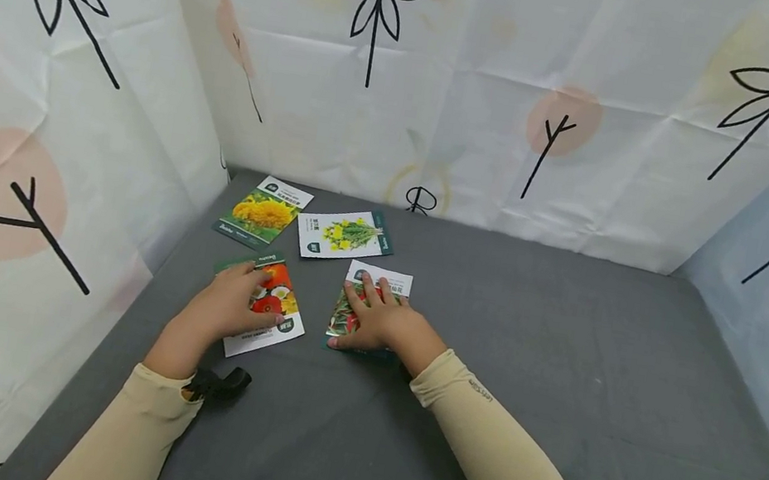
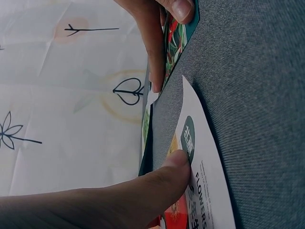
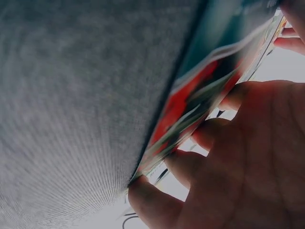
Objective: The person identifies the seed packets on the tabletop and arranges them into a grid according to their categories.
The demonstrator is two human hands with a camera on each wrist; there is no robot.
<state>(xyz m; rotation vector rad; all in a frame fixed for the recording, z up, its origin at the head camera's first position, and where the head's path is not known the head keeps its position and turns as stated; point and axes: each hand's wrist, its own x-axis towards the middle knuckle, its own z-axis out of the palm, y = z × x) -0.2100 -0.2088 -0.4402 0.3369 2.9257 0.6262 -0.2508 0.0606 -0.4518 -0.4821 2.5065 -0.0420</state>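
Beneath my left hand (image 1: 222, 311) lies a flower seed packet (image 1: 279, 297) printed with red, orange and white blooms, tilted on the grey cloth. The left thumb (image 2: 176, 164) rests on its white end in the left wrist view, and the fingers reach across its printed face. My right hand (image 1: 380, 325) spreads over a second packet (image 1: 341, 321) with red flowers and green leaves. Its fingertips touch the upper part while the thumb rests by the lower left corner. The right wrist view shows several fingertips (image 3: 181, 164) against this packet (image 3: 205, 90).
Behind the hands lie a packet with a yellow-orange flower (image 1: 263, 212) and a sideways one with yellow blossoms (image 1: 347, 235). Patterned white cloth walls (image 1: 459, 151) border the grey table cover (image 1: 527, 338). A black strap (image 1: 222, 382) sits at the left wrist.
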